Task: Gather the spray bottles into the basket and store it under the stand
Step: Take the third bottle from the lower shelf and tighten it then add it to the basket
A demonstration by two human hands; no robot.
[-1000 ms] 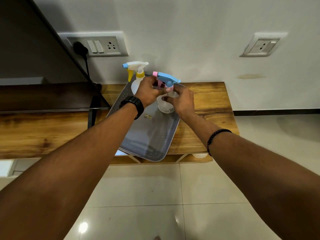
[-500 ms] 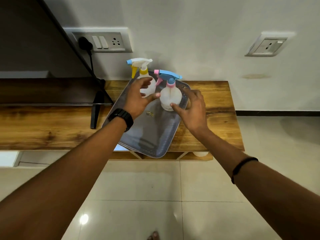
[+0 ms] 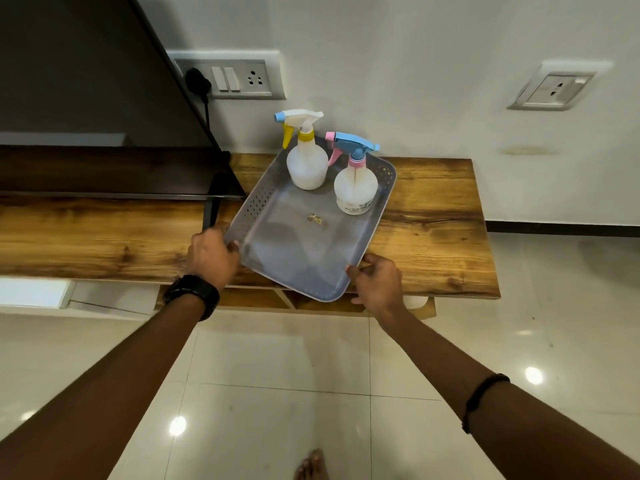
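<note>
A shallow grey basket point(image 3: 263, 202) with perforated walls lies on the wooden stand point(image 3: 440, 230), its near corner past the front edge. Two white spray bottles stand upright at its far end: one with a yellow collar and white trigger head point(image 3: 306, 161), one with a pink collar and blue trigger head point(image 3: 355, 188). My left hand point(image 3: 213, 254) grips the basket's near left rim, thumb over the edge. My right hand point(image 3: 377, 282) grips the near right rim. A small yellowish scrap point(image 3: 314, 219) lies on the basket floor.
A dark television point(image 3: 104, 81) stands on the stand at left, its foot point(image 3: 213, 202) beside the basket. A cable runs to a wall switchboard point(image 3: 242, 79). Another socket point(image 3: 554, 88) sits at right. Open shelf space point(image 3: 263, 301) shows under the stand. Glossy tiled floor lies below; my bare toes point(image 3: 311, 465) show.
Both hands have left the blue-headed bottle, which now stands in the basket, and have drawn back to grip the basket's near rim on each side.
</note>
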